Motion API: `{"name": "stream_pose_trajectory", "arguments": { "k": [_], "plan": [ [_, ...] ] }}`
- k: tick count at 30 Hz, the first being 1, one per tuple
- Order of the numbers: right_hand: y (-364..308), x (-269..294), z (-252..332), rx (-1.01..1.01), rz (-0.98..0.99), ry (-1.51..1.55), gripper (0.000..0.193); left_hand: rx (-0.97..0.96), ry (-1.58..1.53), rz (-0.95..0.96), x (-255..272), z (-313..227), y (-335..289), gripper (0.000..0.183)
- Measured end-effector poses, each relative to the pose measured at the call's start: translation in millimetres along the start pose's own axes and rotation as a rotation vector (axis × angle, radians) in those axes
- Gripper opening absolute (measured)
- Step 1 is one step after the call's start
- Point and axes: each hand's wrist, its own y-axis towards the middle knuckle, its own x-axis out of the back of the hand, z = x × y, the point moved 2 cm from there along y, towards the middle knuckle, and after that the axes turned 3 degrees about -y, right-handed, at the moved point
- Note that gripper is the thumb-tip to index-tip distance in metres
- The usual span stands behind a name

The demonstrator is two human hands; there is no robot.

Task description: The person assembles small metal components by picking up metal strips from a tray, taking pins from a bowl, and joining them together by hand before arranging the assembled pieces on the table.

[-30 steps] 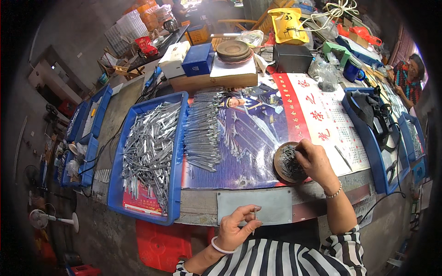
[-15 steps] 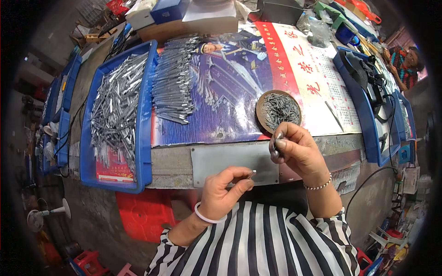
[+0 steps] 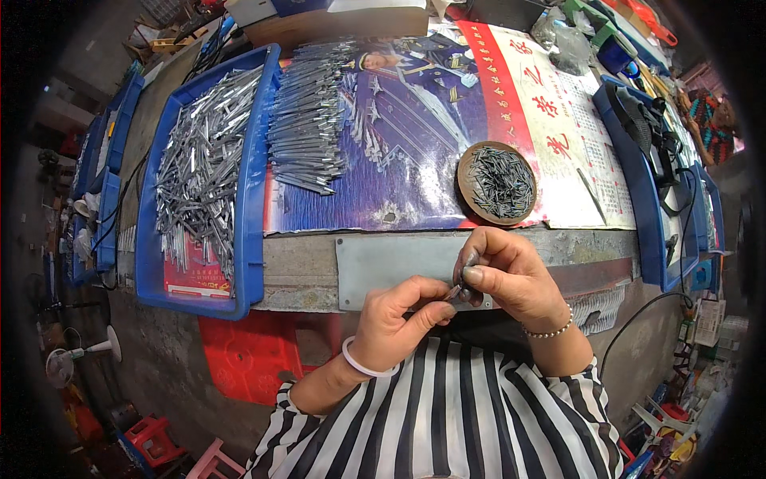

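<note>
My left hand and my right hand meet over the near table edge, just in front of a grey metal plate. Thumb and forefinger of the left hand pinch a small shiny metal piece, mostly covered by the fingertips. The right fingers are curled closed around small dark metal pieces; their exact shape is hidden. Just beyond the right hand stands a round brown bowl filled with small dark metal pins. Slim silver metal rods lie in a long stacked row on the poster-covered table.
At left, a blue plastic tray holds a heap of silver rods. Another blue tray with black straps stands at right. A single thin rod lies on the poster. Below the table is a red stool. Another person is at far right.
My hands have come together: the left moved right and slightly up, the right moved slightly left and down until their fingertips meet. The whole view has shifted a little.
</note>
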Motion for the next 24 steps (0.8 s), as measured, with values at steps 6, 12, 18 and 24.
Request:
{"name": "stream_pose_trajectory", "arguments": {
  "k": [6, 12, 18, 24],
  "plan": [
    [0, -1, 4, -0.037, -0.008, -0.078, 0.013, -0.007, 0.012, 0.018, 1, 5, -1, 0.013],
    [-6, -8, 4, 0.051, -0.041, -0.375, 0.012, 0.092, -0.013, 0.008, 0, 0, -4, 0.013],
    [-9, -8, -7, 0.041, -0.076, -0.216, 0.012, 0.132, -0.088, 0.014, 0, -3, -4, 0.013],
    [-12, 0, -9, 0.088, -0.131, -0.274, 0.011, 0.152, -0.085, 0.082, -1, -1, -4, 0.012]
  ]
}}
